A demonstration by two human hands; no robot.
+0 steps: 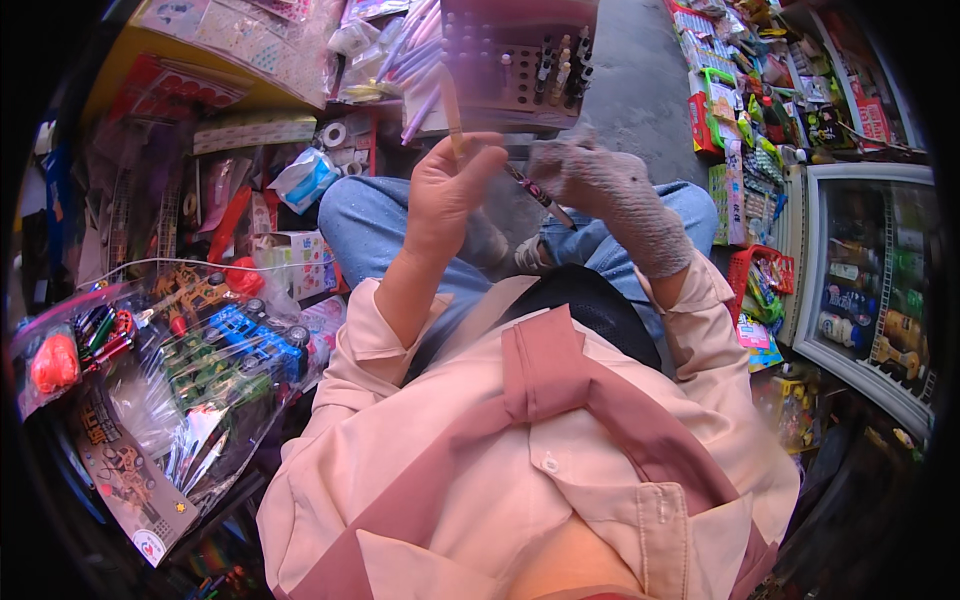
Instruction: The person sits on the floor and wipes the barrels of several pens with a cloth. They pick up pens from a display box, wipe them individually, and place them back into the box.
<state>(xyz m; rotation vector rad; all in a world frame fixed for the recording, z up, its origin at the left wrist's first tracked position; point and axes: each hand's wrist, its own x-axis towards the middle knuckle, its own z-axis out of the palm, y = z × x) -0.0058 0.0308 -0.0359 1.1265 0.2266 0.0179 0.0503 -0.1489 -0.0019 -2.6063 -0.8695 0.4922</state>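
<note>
My left hand (459, 176), bare, holds a yellowish pen-like stick (451, 109) upright between thumb and fingers. To its right, my right hand (600, 187) wears a grey knit glove. A dark patterned pen (534, 193) slants down beside the gloved fingers; whether they grip it is unclear from blur. Beyond both hands is a purple-pink display box (517, 112) with rows of holes, several dark and clear pens standing at its right side. Several light purple pens (420, 45) lie left of the box.
Bagged toy vehicles (259, 337) and a blue-and-white packet (304, 180) are at left. Packaged goods fill the shelves (757, 82) at upper right. A red basket (739, 274) stands beside a glass-door drinks cooler (806, 259). Grey floor (637, 82) shows beyond my knees.
</note>
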